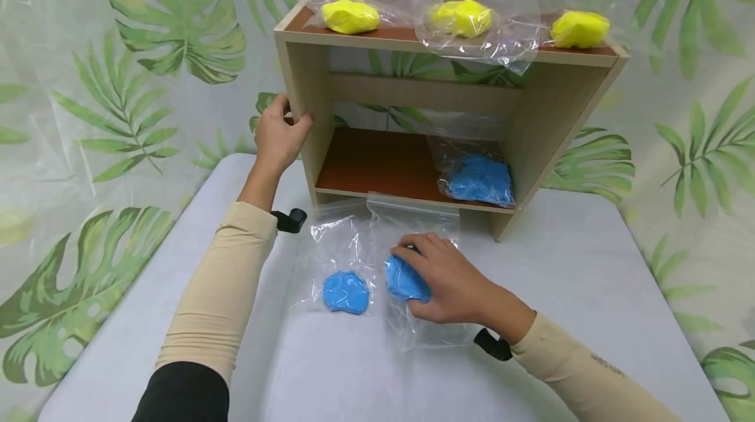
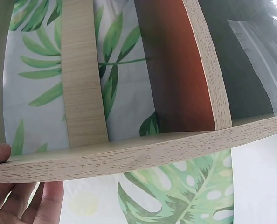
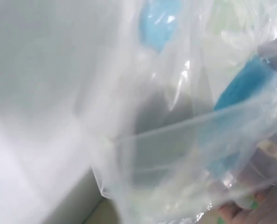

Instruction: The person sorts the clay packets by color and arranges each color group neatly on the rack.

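Observation:
My right hand (image 1: 439, 278) grips a lump of blue clay (image 1: 404, 281) through its clear plastic bag (image 1: 413, 225) on the grey table (image 1: 590, 291). The right wrist view shows the crinkled bag (image 3: 176, 154) and the blue clay (image 3: 241, 93) close up. My left hand (image 1: 277, 134) holds the left side panel of a small wooden shelf (image 1: 307, 94); in the left wrist view my fingers (image 2: 17, 198) wrap that panel's edge (image 2: 129, 156). A second bagged blue lump (image 1: 346, 291) lies just left of my right hand.
Three bagged yellow clay lumps (image 1: 350, 16) (image 1: 461, 18) (image 1: 580, 29) sit on top of the shelf. Another bagged blue lump (image 1: 480, 179) lies on the lower board at the right. A leaf-patterned sheet (image 1: 118, 81) hangs behind the table.

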Demonstrator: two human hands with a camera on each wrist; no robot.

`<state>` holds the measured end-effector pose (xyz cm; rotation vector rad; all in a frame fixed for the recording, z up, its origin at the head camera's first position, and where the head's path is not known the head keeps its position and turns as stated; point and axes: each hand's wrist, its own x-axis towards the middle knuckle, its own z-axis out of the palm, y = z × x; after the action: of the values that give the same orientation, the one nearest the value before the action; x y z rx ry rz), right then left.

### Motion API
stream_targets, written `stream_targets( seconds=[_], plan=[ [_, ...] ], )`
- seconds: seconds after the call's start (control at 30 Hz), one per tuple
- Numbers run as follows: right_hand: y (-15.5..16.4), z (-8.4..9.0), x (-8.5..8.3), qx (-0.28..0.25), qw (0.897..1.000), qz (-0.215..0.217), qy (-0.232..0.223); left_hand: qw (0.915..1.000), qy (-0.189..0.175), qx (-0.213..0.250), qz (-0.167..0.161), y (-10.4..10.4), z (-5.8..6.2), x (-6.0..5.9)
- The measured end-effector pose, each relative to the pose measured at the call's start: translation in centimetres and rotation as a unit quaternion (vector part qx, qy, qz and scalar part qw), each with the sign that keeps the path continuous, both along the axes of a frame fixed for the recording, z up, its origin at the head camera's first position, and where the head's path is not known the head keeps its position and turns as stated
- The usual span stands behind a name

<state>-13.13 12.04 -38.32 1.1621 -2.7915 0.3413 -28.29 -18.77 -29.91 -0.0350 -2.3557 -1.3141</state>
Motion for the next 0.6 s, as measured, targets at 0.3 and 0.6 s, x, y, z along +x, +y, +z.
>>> stream_targets(
  seconds=[0.3,0.6],
  plan=[
    [-3.0,2.4,-0.4,0.018,0.997,0.071,0.04,1.0,0.002,-0.002,0.004,-0.1,-0.1,0.1],
    [-5.1,4.3,-1.0,0.03,0.992,0.101,0.071,1.0,0.007,0.003,-0.003,-0.1,-0.1,0.0]
  ],
)
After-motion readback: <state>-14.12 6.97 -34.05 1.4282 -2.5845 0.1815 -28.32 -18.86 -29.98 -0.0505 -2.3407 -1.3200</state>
